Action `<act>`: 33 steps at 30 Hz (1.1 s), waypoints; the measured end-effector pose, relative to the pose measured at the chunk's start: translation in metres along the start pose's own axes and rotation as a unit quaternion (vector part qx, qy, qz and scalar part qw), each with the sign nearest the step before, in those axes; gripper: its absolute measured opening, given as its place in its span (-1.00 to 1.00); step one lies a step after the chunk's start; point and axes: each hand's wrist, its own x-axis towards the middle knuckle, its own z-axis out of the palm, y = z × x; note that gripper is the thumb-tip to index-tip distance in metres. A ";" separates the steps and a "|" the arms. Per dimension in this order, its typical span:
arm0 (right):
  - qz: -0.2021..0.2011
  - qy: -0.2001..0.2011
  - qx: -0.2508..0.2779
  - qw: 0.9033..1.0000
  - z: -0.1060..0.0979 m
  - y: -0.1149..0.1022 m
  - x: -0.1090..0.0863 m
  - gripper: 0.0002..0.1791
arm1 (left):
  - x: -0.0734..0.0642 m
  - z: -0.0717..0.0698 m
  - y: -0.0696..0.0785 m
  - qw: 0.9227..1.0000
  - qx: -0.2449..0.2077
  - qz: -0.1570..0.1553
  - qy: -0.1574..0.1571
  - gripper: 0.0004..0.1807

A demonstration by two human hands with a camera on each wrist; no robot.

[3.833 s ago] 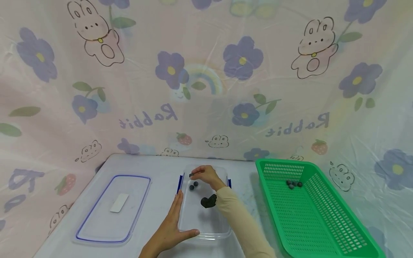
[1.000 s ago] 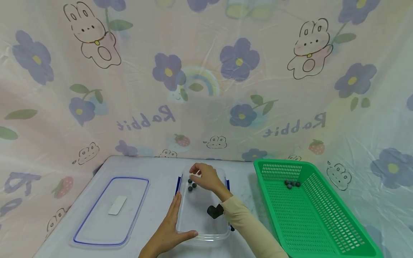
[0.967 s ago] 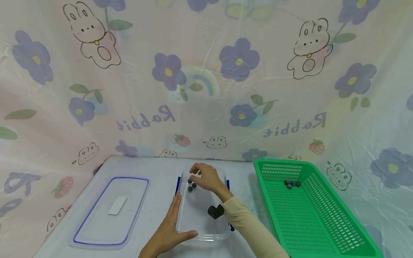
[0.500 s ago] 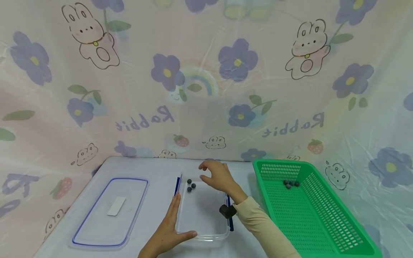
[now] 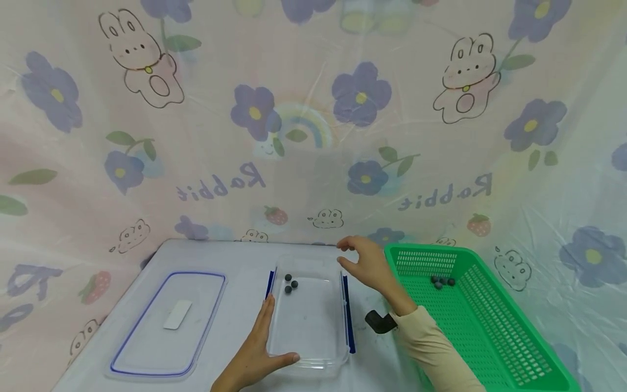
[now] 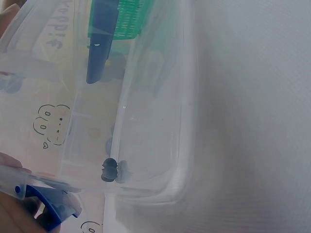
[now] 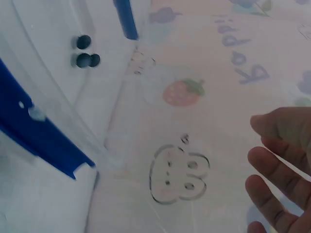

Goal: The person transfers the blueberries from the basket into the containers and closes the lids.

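Observation:
A transparent food container (image 5: 306, 326) with blue side clips stands uncovered at the middle of the table. Several small dark blueberries are in view, three of them (image 5: 288, 289) at its far left inside. My left hand (image 5: 252, 348) steadies this container, straight fingers along its left side and thumb on the near rim. To the right of the container, my right hand (image 5: 367, 264) is raised in the air between it and the green basket (image 5: 416, 326). Its fingers are loosely bent and spread, with nothing between them, as the right wrist view also shows.
Several more blueberries (image 5: 438, 285) lie at the far end of the green basket. A clear lid (image 5: 142, 337) with a blue seal lies flat on the left, a white rectangular piece (image 5: 178, 314) on it. A patterned curtain (image 5: 308, 179) hangs behind the table.
My right hand has placed a third blueberry beside the other two in the container, let go, and moved right toward the basket. My left hand has stayed on the container.

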 end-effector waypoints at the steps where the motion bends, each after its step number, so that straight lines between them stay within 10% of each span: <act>1: 0.001 0.007 0.009 1.000 -0.004 0.001 -0.001 -0.74 | 0.000 0.000 -0.001 1.000 0.000 0.005 0.001 0.35; 21: 0.126 0.129 0.062 0.982 -0.084 0.034 -0.029 -0.78 | 0.000 0.000 -0.001 1.000 0.009 0.002 -0.001 0.36; 33: 0.229 0.212 0.103 0.945 -0.113 0.068 -0.049 -0.74 | 0.000 -0.001 0.000 1.000 0.005 0.007 0.000 0.35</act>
